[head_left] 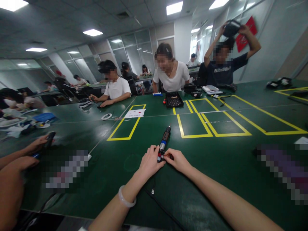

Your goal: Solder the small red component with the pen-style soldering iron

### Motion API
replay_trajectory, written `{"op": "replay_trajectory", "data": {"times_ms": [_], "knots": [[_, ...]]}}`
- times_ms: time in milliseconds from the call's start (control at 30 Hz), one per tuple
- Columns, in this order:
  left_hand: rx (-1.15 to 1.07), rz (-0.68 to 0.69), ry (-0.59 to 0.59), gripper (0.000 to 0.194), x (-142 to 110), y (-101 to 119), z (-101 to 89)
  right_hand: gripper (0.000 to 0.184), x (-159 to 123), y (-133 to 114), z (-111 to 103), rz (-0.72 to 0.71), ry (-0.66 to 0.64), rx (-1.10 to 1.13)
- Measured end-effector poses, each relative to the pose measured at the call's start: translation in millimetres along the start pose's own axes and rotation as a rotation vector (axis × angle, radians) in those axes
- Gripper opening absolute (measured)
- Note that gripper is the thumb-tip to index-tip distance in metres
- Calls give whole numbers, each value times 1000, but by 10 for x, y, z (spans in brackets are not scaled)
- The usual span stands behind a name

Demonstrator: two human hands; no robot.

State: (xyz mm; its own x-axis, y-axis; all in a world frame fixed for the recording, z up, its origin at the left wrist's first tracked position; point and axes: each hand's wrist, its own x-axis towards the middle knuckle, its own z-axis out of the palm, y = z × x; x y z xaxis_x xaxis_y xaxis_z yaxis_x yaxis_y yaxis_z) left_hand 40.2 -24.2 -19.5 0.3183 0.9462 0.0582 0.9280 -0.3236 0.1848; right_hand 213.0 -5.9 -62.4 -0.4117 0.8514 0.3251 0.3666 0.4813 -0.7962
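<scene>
An electric screwdriver [165,139], long and slim, lies on the green table with its tip pointing away from me. Its inner parts show: a dark brown front section, a blue band and a silver body. My left hand [150,163] is closed over the near end and steadies it from the left. From the right, my right hand [179,161] pinches with thumb and forefinger at that same end, where small red and silver parts show. What exactly sits between those fingertips is too small to make out. A black cable [160,205] runs under my forearms, near a small white ring [152,192].
Yellow tape outlines [196,136] mark the green table [115,170]. Beyond are a black parts tray [174,100], a paper sheet [135,113] and a white tape roll [106,116]. At left, a co-worker's hands [38,144] hold a dark tool. Other people sit opposite.
</scene>
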Motion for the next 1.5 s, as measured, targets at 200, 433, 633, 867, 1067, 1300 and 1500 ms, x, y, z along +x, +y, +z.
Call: {"op": "replay_trajectory", "data": {"times_ms": [200,433,633,867,1067,1300,1500], "knots": [[38,-18,59,60,33,15,84,8,-29,12,-17,-45,24,-76],[61,-30,73,61,32,3,117,13,-42,54,8,-82,27,-91],[74,-36,77,60,38,-9,101,14,-76,48,-17,-108,5,-61],[94,-17,65,62,-113,-237,4,16,-83,31,-62,-75,-46,-46],[116,-124,33,63,-490,-689,-182,14,-87,-7,-100,-72,-66,-77],[107,-236,65,67,-1025,-1600,-279,13,-93,7,-84,-79,-78,-118],[133,-281,109,67,-1384,-2313,-357,12,-85,3,-84,-76,-84,-134]]}}
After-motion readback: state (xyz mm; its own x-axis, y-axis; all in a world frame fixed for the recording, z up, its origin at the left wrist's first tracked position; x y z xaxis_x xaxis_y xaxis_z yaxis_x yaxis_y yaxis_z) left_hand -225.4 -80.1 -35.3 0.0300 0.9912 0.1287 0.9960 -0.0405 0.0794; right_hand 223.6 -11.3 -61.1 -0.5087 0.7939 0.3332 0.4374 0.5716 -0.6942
